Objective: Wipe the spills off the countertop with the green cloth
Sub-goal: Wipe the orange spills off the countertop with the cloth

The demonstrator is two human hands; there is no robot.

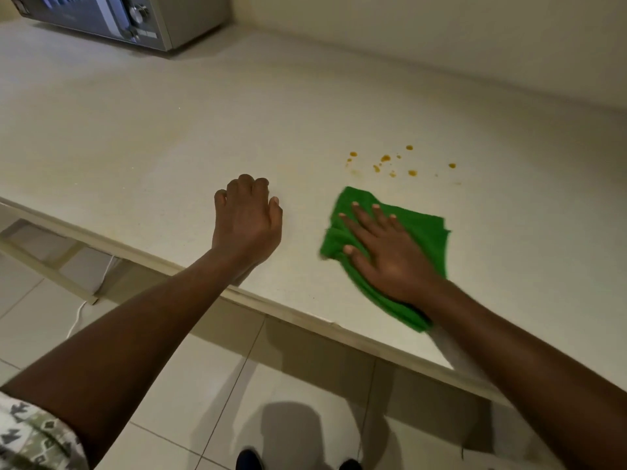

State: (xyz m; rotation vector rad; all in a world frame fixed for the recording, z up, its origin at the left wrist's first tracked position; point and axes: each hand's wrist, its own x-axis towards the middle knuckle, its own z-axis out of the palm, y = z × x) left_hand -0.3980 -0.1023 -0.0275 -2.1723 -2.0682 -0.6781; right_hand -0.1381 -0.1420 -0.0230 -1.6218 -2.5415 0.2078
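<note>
A folded green cloth (419, 228) lies flat on the pale countertop (203, 130) near its front edge. My right hand (383, 252) presses down on the cloth with fingers spread. Several small orange-brown spill drops (385, 159) dot the counter just beyond the cloth, apart from it. My left hand (246, 222) rests on the counter to the left of the cloth, fingers curled under, holding nothing.
A grey microwave (135, 18) stands at the far left back of the counter. A wall runs along the back. The counter's front edge (288, 313) crosses diagonally; below it lie tiled floor and a white cable (76, 317).
</note>
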